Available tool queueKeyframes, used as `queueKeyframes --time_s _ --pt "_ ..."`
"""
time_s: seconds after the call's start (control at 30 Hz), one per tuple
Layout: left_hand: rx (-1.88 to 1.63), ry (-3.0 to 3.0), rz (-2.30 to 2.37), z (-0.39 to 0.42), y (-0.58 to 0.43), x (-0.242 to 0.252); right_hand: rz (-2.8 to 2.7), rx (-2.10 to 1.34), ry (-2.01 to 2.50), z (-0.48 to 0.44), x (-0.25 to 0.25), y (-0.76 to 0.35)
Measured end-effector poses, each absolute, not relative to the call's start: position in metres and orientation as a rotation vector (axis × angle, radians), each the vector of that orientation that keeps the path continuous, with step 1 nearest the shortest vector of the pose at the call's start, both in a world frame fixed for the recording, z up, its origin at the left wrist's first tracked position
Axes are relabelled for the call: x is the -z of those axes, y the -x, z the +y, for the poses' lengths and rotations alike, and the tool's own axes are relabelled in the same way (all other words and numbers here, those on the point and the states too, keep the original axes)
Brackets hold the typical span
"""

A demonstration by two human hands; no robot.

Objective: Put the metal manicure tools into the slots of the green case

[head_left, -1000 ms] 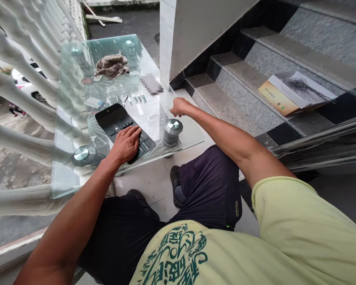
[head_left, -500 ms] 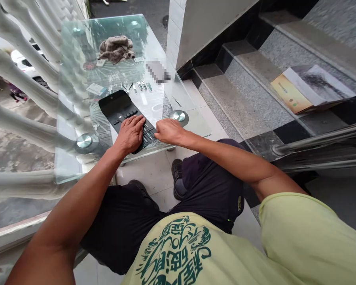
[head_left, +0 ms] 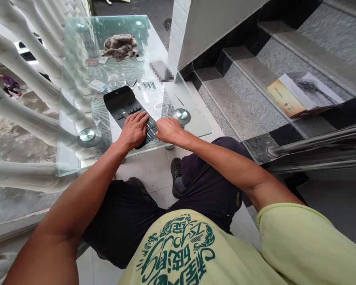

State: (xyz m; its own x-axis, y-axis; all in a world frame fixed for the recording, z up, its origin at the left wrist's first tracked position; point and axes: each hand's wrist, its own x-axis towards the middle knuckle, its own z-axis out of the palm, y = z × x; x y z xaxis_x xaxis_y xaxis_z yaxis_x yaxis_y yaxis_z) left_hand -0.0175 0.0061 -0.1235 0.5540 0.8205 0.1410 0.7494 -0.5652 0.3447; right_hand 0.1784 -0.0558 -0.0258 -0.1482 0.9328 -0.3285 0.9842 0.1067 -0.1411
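Note:
A black manicure case (head_left: 118, 101) lies unfolded on the glass table, with slim metal tools (head_left: 151, 131) in the loops of its near part. My left hand (head_left: 134, 130) rests flat on the case, fingers stretched over its middle. At the case's right edge my right hand (head_left: 168, 130) is closed, knuckles up; whatever its fingers grip there is hidden. Beyond the case, several small nail clippers (head_left: 148, 83) stand in a row beside an open pair of nippers (head_left: 131, 83). A thin dark stick-like tool (head_left: 179, 100) lies farther right.
The glass tabletop (head_left: 192, 118) has round metal discs over its legs. A crumpled brown cloth (head_left: 120, 46), a card-like packet (head_left: 97, 86) and a blurred-out object (head_left: 161, 71) lie toward the back. White balusters (head_left: 26, 138) line the left; an open box (head_left: 302, 95) sits on the stairs.
The view has shifted slightly. My left hand stays flat on the case and my right hand stays closed at its edge, with hardly any movement.

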Motion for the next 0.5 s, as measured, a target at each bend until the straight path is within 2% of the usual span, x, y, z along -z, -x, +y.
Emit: queueKeyframes --time_s 0.4,0.5 --pt "-0.419 -2.530 1.319 0.007 0.015 0.121 2.119 0.642 -1.889 -0.051 0.007 -0.226" --pt "-0.430 -2.539 1.313 0.007 0.016 0.121 2.081 0.508 -2.066 -0.025 -0.001 -0.256"
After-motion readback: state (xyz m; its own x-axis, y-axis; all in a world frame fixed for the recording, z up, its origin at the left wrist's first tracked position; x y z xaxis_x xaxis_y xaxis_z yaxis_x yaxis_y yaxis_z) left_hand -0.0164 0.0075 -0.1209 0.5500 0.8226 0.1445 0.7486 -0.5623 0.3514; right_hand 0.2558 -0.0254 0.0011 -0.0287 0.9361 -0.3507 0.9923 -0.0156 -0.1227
